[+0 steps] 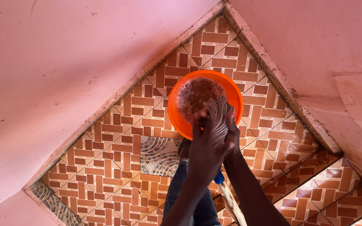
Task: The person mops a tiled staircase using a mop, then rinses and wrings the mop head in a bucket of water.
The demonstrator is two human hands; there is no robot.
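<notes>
Wringing appears under way: the round orange plastic basin (pixel 181 121) on the brick-patterned tiled floor (pixel 105 167) already holds brown, foamy water. Both hands, left hand (pixel 205 152) and right hand (pixel 232 133), are closed tightly around the pale stringy mop head (pixel 218 114) over the basin rim. Mop still wet, by appearance.

I take this for a room corner in a home: two pink plastered walls (pixel 55 62) meet over a floor (pixel 114 167) of orange brick-pattern tiles, and an orange basin (pixel 177 119) of murky water stands near that corner.
</notes>
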